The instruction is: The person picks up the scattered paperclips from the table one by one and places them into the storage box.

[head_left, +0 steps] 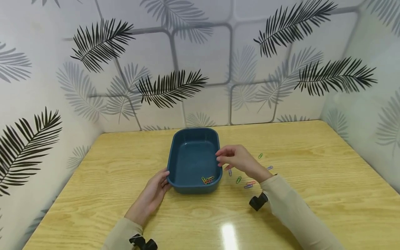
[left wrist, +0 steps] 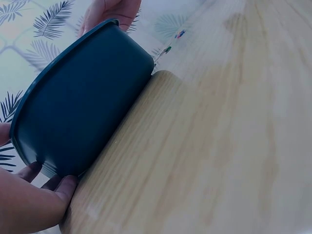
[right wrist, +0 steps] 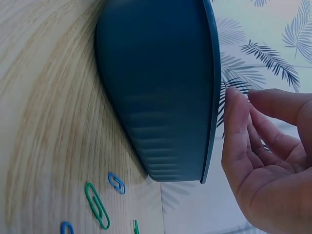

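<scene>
A dark blue tray [head_left: 175, 152] stands on the wooden table [head_left: 312, 194], with a few coloured paper clips [head_left: 207, 179] in its near right corner. My left hand [head_left: 163, 178] grips the tray's near left corner, thumb on the rim and fingers [left wrist: 51, 184] against the wall's base. My right hand [head_left: 220, 158] hovers at the tray's right rim [right wrist: 212, 97] with its fingers [right wrist: 234, 122] loosely curved; I see nothing in them. Several loose paper clips [head_left: 238, 179] lie on the table right of the tray, under and beside my right wrist.
Patterned walls close the table in on the left, back and right. Loose clips include a green one [right wrist: 96, 204] and a blue one [right wrist: 116, 182] close to the tray wall, and a green one [head_left: 260, 156] farther right.
</scene>
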Demonstrator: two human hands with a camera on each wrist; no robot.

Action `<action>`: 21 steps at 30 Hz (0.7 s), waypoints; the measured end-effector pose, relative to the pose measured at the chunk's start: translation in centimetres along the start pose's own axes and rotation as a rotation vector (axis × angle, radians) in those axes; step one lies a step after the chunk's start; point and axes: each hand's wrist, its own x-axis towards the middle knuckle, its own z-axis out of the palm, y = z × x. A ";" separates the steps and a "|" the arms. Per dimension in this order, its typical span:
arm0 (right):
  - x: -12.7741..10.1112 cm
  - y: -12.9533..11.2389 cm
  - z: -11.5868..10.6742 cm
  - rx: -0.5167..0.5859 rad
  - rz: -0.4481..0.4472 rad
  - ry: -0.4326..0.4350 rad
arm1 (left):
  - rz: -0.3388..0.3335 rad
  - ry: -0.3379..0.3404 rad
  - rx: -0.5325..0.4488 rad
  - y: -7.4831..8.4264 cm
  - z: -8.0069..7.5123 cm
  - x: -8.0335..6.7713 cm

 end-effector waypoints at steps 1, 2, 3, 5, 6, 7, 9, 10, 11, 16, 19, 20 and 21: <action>0.0 0.0 -0.1 -0.001 -0.001 0.004 | 0.002 0.002 -0.002 0.0 0.0 0.0; -0.1 0.0 -0.2 -0.003 -0.004 0.005 | 0.004 0.005 -0.004 0.0 0.1 0.0; -0.1 0.0 -0.3 -0.004 -0.009 0.002 | 0.006 0.005 -0.005 0.0 0.1 0.0; -0.2 0.1 -0.5 -0.008 -0.007 -0.002 | 0.004 0.004 0.001 0.0 0.1 0.0; -0.2 0.2 -0.6 -0.013 -0.006 -0.004 | -0.001 0.008 -0.004 0.0 0.1 0.0; -0.2 0.3 -0.7 -0.017 -0.002 -0.005 | -0.004 0.007 -0.002 0.0 0.1 0.0; -0.3 0.5 -1.0 -0.032 0.002 0.000 | -0.007 0.000 0.002 0.0 0.1 -0.1; -0.3 0.5 -1.1 -0.043 0.003 0.005 | -0.007 -0.002 0.006 0.0 0.1 -0.1; -0.3 0.6 -1.3 -0.053 -0.003 0.009 | -0.005 -0.004 0.008 0.0 0.1 -0.1; -0.2 0.6 -2.3 -0.094 -0.027 0.037 | 0.003 -0.006 0.006 0.1 0.1 0.0; -0.3 0.6 -3.0 -0.105 -0.032 0.051 | -0.002 -0.008 0.008 0.2 0.2 0.0; -0.4 0.6 -3.2 -0.111 -0.032 0.055 | -0.003 -0.008 0.006 0.2 0.2 0.0; -0.4 0.6 -3.4 -0.121 -0.029 0.059 | -0.003 -0.009 0.009 0.2 0.2 0.0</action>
